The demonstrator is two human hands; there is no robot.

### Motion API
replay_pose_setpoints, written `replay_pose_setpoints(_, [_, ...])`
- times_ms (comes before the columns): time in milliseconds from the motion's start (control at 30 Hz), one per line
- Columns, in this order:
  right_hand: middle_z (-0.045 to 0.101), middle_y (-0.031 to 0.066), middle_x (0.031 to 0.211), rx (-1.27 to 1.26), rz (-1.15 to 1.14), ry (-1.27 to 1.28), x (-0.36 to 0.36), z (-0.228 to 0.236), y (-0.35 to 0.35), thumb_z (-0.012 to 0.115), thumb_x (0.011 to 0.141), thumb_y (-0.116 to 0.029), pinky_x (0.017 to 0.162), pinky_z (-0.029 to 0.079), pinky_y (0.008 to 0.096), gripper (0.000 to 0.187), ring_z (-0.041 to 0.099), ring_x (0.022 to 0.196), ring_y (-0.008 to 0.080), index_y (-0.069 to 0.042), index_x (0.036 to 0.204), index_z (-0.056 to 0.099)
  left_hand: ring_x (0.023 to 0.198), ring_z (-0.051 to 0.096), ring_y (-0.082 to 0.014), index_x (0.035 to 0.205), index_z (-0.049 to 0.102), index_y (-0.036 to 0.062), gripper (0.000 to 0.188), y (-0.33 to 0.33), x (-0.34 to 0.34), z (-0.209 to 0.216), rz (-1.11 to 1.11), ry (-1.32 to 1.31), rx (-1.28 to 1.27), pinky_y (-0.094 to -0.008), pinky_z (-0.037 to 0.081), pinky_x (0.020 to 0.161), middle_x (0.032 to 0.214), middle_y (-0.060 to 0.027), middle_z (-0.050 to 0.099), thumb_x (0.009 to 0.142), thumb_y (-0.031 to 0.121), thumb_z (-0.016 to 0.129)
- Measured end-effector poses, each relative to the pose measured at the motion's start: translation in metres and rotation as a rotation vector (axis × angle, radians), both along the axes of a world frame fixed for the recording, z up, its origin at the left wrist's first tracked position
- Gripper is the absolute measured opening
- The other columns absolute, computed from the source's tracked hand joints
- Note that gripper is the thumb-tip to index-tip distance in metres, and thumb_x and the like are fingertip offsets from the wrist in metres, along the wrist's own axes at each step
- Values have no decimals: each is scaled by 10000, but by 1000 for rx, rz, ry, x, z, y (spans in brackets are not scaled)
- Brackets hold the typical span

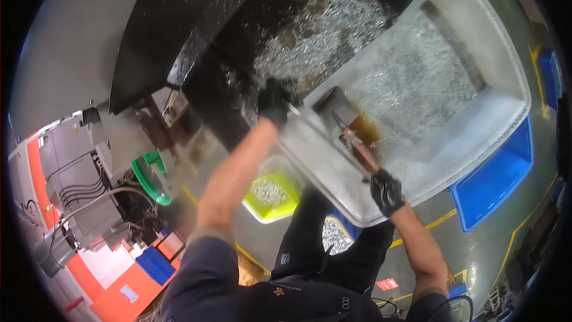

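Note:
My left hand, in a black glove, is closed around the upper end of a thin metal rod, beside the dark trough; its fingers blend into the dark background. At the rod's lower end my right hand, also black-gloved, is closed at the near rim of a large pale tub. A wooden-handled tool lies inside the tub, its handle running up to my right hand; whether that hand also grips it I cannot tell. Shiny metal shavings and a brownish wet patch lie in the tub.
A black trough with more metal shavings adjoins the tub. Below stand a yellow-green bin and a container of shavings by my legs. A blue bin stands at right; machinery fills the left.

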State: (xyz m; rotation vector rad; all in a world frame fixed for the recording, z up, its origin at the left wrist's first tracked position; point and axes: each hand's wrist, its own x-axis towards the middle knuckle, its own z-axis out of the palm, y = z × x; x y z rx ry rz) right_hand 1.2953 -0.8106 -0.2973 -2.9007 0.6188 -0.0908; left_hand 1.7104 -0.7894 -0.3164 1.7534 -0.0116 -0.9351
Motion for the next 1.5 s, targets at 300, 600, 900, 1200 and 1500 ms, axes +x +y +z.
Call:
replay_pose_setpoints(300, [605,146,818,832,-321,186,-136,68,82,552,801,-179,630,489,448,165,612,776,351,-112,907,659,469,613,-261,1068,610,-121,693,39,-153,77,-91,261,38,-388,556,541,511,-90,556,968,540,429])
replay_pose_setpoints(600, [671,114,1061,1539,-866,-17,-206,115,116,616,762,-76,784,535,388,387,655,926,274,-130,1144,646,475,628,-280,933,634,-124,653,2,-225,121,-115,424,9,-429,580,518,577,-151,617,949,515,497])
replay_pose_setpoints(900, [663,80,964,863,-703,78,-194,84,122,585,817,-201,647,506,412,432,654,816,271,-268,1243,616,410,573,-278,931,657,-57,586,-67,-206,83,-216,177,92,-423,555,450,512,-104,533,995,469,407])
replay_pose_setpoints(1200, [638,116,990,1957,-754,-510,-73,-19,103,463,938,-144,700,497,333,365,624,825,207,-29,1270,563,724,678,-233,1145,540,24,411,-130,-65,54,-278,1,305,-326,552,656,988,-134,698,1025,358,332])
replay_pose_setpoints(1500, [622,67,1235,1877,-492,-575,56,-10,20,477,903,30,644,456,151,346,573,863,68,5,1226,598,668,610,-224,1028,644,87,367,-180,-2,21,-52,-585,237,-387,492,582,843,-104,655,912,434,611])
